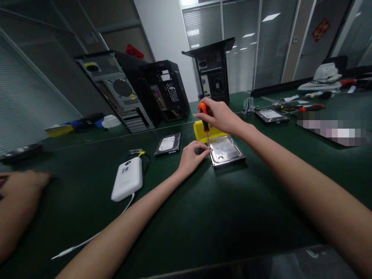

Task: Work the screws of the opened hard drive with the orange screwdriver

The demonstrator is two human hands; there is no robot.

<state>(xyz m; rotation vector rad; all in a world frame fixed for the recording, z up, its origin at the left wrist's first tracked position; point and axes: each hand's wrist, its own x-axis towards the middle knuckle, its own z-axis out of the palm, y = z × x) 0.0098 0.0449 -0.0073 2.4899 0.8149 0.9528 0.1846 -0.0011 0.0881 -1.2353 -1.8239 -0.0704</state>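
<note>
A silver hard drive [226, 150] lies flat on the green table in front of me. My right hand [213, 110] grips an orange and black screwdriver [206, 126] by its handle, held upright. Its shaft points down at the drive's left edge; whether the tip sits in a screw is too small to tell. My left hand [193, 155] is at that same edge, thumb and fingertips pinched together close to the screwdriver tip. What they pinch, if anything, I cannot make out. A yellow case [200, 131] stands just behind the drive.
Two more hard drives lie nearby, one to the left [167, 144] and another to the right [271, 115]. A white power bank [128, 178] with a cable is on the left. Computer cases [124, 89] stand behind. Another person's hand [24, 182] is at far left.
</note>
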